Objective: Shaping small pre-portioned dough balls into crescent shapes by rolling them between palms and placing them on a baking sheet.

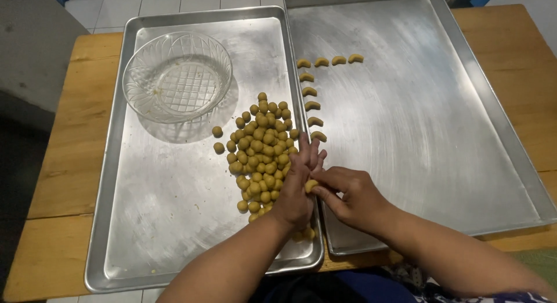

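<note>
Both forearms are bare from the elbow down, with no sleeve reaching either wrist. The left grip (294, 190) and the right grip (351, 196) are bare hands: no gloves, rings, bracelets or watch show on them. Nails are short, as far as can be told. Behind the right grip, at the lower edge of the view, a bit of patterned dark cloth with light markings shows at the upper arm. Between the two arms, below the grips, lies plain deep blue cloth, apparently the person's clothing.
</note>
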